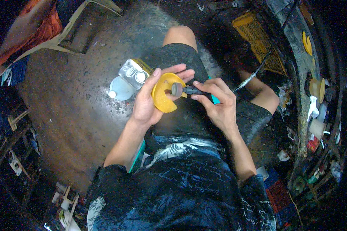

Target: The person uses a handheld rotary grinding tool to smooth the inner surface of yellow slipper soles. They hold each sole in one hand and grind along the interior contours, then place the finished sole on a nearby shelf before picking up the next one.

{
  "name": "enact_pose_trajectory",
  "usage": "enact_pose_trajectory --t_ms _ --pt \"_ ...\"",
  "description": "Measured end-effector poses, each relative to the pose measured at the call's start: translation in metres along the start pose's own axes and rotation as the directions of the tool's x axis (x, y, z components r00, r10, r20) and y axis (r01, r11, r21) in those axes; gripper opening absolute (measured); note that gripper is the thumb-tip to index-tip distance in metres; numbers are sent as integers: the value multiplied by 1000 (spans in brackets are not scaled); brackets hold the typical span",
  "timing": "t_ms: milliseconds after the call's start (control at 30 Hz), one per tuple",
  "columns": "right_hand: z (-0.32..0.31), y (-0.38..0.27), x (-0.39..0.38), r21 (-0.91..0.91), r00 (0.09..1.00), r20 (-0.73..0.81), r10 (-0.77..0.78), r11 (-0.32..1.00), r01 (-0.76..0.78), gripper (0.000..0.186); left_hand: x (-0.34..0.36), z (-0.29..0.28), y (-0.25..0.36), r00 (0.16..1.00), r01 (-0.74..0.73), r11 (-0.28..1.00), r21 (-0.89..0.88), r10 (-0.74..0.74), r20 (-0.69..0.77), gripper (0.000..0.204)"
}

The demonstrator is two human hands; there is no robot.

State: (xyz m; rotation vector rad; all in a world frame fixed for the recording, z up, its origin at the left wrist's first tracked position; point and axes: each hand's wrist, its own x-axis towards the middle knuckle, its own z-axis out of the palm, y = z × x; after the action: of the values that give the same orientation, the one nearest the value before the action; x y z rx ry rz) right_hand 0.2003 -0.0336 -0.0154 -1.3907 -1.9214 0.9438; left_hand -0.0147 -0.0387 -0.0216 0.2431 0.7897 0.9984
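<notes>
My left hand (pixel 143 106) cradles a yellow C-shaped piece (pixel 164 104), its thumb along the left side and its fingers behind and beyond it. In my right hand (pixel 222 103) is a dark, slim rotary tool (pixel 195 91), pinched between thumb and fingers. The tool's round grinding head (pixel 177 89) lies over the gap in the yellow piece; whether it touches the piece I cannot tell. A flexible shaft or cable (pixel 251 78) runs up and right from beyond my right hand.
Left of my hands on the dark floor are a translucent bottle (pixel 121 88) and a clear container with a white cap (pixel 133 73). A yellow lattice crate (pixel 260 44) lies at upper right. Along the right ledge (pixel 293 42) are a yellow cup (pixel 316 90) and clutter. A chair (pixel 65 36) stands upper left.
</notes>
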Motion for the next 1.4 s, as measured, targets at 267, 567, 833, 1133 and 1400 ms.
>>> enact_pose_trajectory --t_ms 267,567,833,1133,1400 --pt "2 -3 3 53 999 -40 2 999 0 39 -3 4 2 999 54 998 17 -54 5 74" --pt "-5 -8 -5 3 998 -36 57 998 -57 42 1 1 -2 999 5 996 -86 -2 33 70" --pt "-1 -5 -5 22 998 -21 52 998 -52 42 -1 4 -4 1000 -4 1000 0 4 -1 75" --pt "1 -10 -1 61 999 -19 40 997 -39 41 -1 6 -1 999 49 995 -93 -47 19 70" --pt "0 -5 -1 63 1000 -7 -6 998 6 43 2 3 -1 999 30 998 -63 -28 26 72"
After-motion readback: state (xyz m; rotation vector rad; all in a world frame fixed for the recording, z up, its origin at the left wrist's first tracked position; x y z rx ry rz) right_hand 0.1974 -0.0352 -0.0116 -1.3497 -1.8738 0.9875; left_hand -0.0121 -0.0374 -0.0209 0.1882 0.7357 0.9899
